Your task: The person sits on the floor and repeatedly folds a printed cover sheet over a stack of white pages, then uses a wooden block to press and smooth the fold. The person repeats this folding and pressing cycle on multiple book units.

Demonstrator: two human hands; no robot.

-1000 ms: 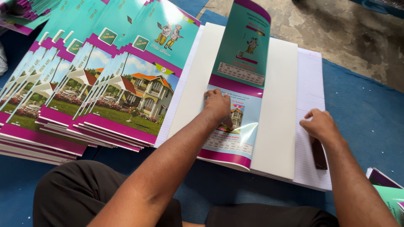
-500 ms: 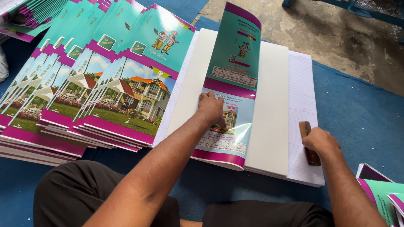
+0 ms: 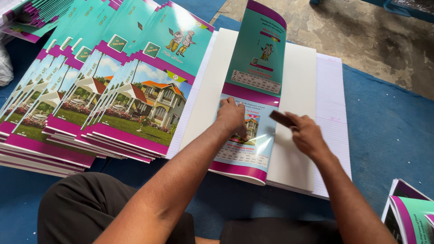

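The left hand (image 3: 232, 116) presses flat on a glossy folded cover (image 3: 253, 104) lying on white paper sheets (image 3: 298, 113). The right hand's (image 3: 307, 133) grip closes around a dark wooden block (image 3: 281, 118). Blue mat (image 3: 389, 131), concrete floor (image 3: 357, 31).

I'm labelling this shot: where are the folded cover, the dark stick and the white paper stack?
folded cover (image 3: 255, 58), head view, upright top half
dark stick (image 3: 281, 118), head view, middle
white paper stack (image 3: 298, 81), head view, bare top sheet

Teal-and-magenta cover (image 3: 253, 90) — white sheets (image 3: 296, 135), blue mat (image 3: 389, 126).
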